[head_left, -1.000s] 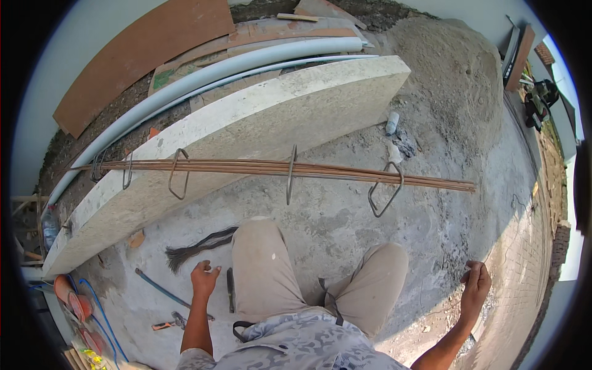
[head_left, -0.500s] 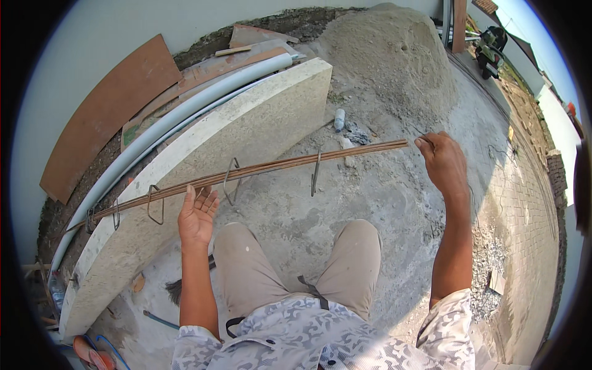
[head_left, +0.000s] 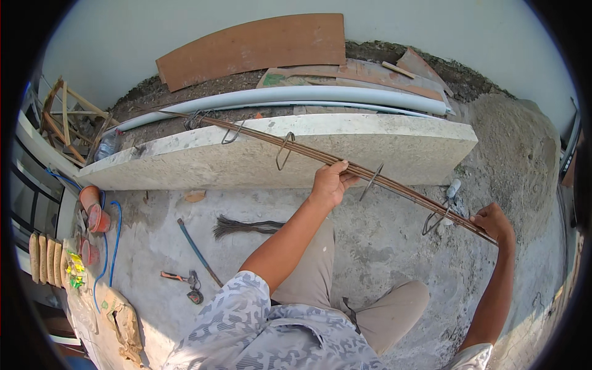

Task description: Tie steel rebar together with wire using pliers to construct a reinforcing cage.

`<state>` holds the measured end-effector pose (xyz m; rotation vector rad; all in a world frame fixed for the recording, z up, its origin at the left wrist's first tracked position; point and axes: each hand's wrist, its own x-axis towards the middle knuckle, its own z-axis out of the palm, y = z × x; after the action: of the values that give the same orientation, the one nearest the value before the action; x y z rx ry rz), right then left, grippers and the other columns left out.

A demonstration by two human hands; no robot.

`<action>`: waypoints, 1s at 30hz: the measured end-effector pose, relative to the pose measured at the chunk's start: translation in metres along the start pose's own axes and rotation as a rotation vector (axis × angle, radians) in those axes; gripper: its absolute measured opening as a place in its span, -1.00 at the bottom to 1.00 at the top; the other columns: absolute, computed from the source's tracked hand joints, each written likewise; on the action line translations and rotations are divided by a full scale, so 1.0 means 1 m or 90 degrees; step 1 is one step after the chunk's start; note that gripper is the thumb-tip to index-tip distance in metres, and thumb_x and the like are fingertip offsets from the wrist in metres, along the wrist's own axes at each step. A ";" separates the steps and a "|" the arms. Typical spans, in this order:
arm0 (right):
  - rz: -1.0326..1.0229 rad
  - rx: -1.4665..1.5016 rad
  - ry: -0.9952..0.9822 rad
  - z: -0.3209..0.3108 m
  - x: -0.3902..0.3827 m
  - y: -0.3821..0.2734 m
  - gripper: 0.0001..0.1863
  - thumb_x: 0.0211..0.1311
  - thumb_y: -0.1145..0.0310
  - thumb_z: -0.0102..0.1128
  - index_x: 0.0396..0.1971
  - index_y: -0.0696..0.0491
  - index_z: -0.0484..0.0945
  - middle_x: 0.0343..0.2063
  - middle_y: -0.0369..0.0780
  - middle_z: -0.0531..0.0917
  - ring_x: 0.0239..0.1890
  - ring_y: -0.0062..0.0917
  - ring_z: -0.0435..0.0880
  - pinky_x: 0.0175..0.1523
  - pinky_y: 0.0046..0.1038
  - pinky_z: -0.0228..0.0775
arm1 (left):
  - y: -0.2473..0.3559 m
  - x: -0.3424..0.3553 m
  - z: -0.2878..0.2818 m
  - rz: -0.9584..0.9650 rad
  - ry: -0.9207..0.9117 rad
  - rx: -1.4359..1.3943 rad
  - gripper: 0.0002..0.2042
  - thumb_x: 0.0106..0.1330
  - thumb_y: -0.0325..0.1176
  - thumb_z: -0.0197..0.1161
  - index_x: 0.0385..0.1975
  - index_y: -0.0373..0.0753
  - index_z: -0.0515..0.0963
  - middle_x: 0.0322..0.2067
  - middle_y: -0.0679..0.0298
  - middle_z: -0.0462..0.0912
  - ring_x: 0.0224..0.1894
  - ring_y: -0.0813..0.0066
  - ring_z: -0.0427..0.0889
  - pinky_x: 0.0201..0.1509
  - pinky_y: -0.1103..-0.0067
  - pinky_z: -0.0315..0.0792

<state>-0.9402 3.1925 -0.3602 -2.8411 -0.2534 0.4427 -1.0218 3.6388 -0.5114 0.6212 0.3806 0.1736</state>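
Note:
A bundle of long rusty steel rods slants across the top of a low pale wall and out over the floor. Several bent wire stirrups hang around it at intervals. My left hand is closed around the rods near their middle, thumb on top. Close to their right end, my right hand has its fingers curled over the bundle; some of its fingertips are hidden. One stirrup hangs just left of that hand, and another stirrup is right of my left hand.
Behind the pale wall lie a white pipe and brown boards. A bundle of dark tie wire, pincers, a tape measure and a blue bar lie on the floor. A sand heap rises at right.
The view has swung left. My left hand, earlier open with its palm up under the rods, now grips them. My right hand has come from beyond the rods' end onto them.

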 end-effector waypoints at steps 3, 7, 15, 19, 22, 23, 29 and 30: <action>-0.010 0.010 -0.025 0.003 0.003 0.002 -0.72 0.16 0.27 0.47 -0.52 0.22 0.75 -0.74 -0.29 0.56 -0.65 -0.59 0.44 -0.45 -0.31 0.32 | 0.005 -0.009 0.009 0.015 0.019 0.007 -0.89 0.45 -0.47 0.22 -0.14 -0.37 0.55 -0.18 0.09 0.66 -0.14 0.16 0.72 0.01 0.21 0.73; -0.037 0.161 0.023 0.006 0.002 0.011 -0.68 0.18 0.27 0.45 -0.60 0.22 0.71 -0.73 -0.32 0.58 -0.67 -0.63 0.41 -0.49 -0.38 0.24 | 0.009 -0.012 0.011 0.040 0.012 0.020 -0.90 0.44 -0.47 0.23 -0.18 -0.37 0.55 -0.22 0.07 0.68 -0.18 0.18 0.74 -0.03 0.23 0.75; -0.064 0.196 0.048 -0.013 -0.011 -0.002 -0.68 0.18 0.29 0.44 -0.64 0.20 0.68 -0.71 -0.29 0.62 -0.66 -0.63 0.45 -0.48 -0.42 0.24 | 0.007 -0.014 0.023 0.041 -0.002 0.010 -0.90 0.44 -0.48 0.22 -0.17 -0.36 0.55 -0.21 0.08 0.68 -0.18 0.19 0.74 -0.04 0.24 0.75; -0.032 0.176 0.020 -0.011 -0.010 -0.010 -0.69 0.14 0.26 0.48 -0.61 0.19 0.70 -0.72 -0.32 0.59 -0.64 -0.64 0.45 -0.48 -0.42 0.24 | 0.011 -0.015 0.013 0.041 0.008 0.033 -0.89 0.47 -0.46 0.20 -0.16 -0.37 0.57 -0.22 0.08 0.70 -0.18 0.23 0.74 -0.02 0.28 0.73; -0.084 0.205 -0.017 -0.008 -0.014 -0.002 -0.72 0.07 0.26 0.53 -0.58 0.18 0.73 -0.72 -0.36 0.57 -0.64 -0.66 0.44 -0.49 -0.43 0.22 | 0.009 -0.014 0.013 0.034 0.010 0.030 -0.90 0.47 -0.45 0.21 -0.18 -0.35 0.58 -0.22 0.09 0.70 -0.19 0.25 0.74 -0.03 0.30 0.73; -0.129 0.223 -0.023 -0.007 -0.017 -0.002 -0.74 0.03 0.27 0.55 -0.58 0.17 0.74 -0.72 -0.38 0.56 -0.64 -0.67 0.42 -0.50 -0.44 0.21 | 0.009 -0.014 0.013 0.036 0.016 0.031 -0.90 0.47 -0.45 0.21 -0.18 -0.34 0.59 -0.23 0.10 0.70 -0.19 0.26 0.74 -0.04 0.30 0.73; -0.115 0.237 -0.008 -0.001 -0.010 0.003 -0.77 -0.01 0.28 0.57 -0.54 0.15 0.76 -0.72 -0.39 0.55 -0.64 -0.69 0.41 -0.50 -0.45 0.19 | 0.009 -0.007 0.007 0.030 0.004 0.037 -0.90 0.47 -0.44 0.23 -0.19 -0.33 0.61 -0.23 0.11 0.70 -0.18 0.26 0.73 -0.03 0.31 0.73; -0.105 0.227 -0.001 -0.001 -0.011 -0.001 -0.77 0.01 0.28 0.57 -0.54 0.15 0.77 -0.72 -0.40 0.55 -0.64 -0.68 0.41 -0.50 -0.43 0.19 | 0.010 -0.008 0.008 0.034 0.018 0.046 -0.90 0.46 -0.43 0.23 -0.19 -0.32 0.61 -0.24 0.12 0.71 -0.18 0.26 0.73 -0.02 0.31 0.72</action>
<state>-0.9503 3.1908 -0.3560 -2.4509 -0.3653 0.4103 -1.0263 3.6402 -0.4975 0.7008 0.3995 0.2202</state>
